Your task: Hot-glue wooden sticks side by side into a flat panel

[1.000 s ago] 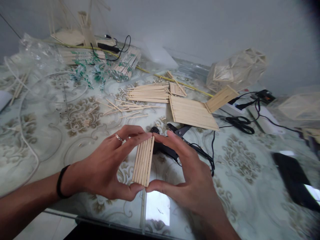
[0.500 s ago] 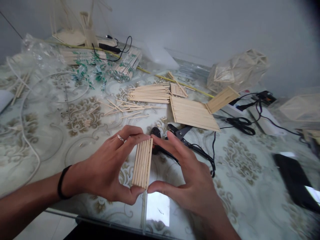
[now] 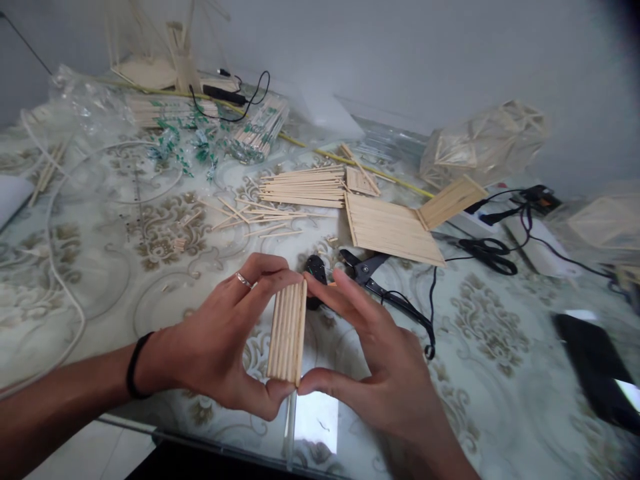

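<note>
A small panel of wooden sticks (image 3: 287,332), laid side by side, is held upright between both hands above the table. My left hand (image 3: 227,340) grips its left side, fingers at the top edge and thumb at the bottom corner. On the other side, my right hand (image 3: 373,353) pinches the panel's right edge at top and bottom with fingertips and thumb. Just beyond the hands lie black-handled pliers (image 3: 373,270) and a black tool (image 3: 316,270), partly hidden by the right fingers.
Behind are loose sticks (image 3: 303,187), a joined stick panel (image 3: 390,227) with a raised side, and scissors (image 3: 487,255). Bagged sticks (image 3: 260,130) and a yellow strip (image 3: 360,163) lie farther back. A black phone (image 3: 595,363) is at right, a white cable (image 3: 53,253) at left.
The view has shifted slightly, so the table's things appear a little further right. Both hands keep hold of the small panel, which is turned very slightly.
</note>
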{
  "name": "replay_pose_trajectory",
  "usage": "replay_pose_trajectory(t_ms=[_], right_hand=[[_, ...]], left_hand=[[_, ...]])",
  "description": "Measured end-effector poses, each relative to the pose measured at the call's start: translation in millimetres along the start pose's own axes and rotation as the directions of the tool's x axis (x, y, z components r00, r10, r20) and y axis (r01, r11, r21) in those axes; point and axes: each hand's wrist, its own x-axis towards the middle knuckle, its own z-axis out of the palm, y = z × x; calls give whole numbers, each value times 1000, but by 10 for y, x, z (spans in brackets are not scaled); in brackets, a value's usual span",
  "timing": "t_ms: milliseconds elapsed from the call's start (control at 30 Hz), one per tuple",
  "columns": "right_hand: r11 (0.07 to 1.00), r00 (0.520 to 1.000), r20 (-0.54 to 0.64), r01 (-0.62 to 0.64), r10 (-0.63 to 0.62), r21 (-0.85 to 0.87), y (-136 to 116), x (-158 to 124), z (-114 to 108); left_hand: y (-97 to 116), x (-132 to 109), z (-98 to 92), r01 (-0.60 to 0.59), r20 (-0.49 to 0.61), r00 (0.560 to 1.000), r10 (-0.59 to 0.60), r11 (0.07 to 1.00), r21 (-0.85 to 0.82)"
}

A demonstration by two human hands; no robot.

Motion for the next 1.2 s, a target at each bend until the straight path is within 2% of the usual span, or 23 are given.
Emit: replay_pose_trajectory(t_ms=[700,1200], right_hand=[[991,998,-62,3,5,130,52,-33,55],[998,1000,-24,22,-21,53,11,6,12]], left_hand=[[-14,3,-3,-7,-17,1000,6,998,-57],[-11,-18,-28,9,-15,1000,-9,999,-36]])
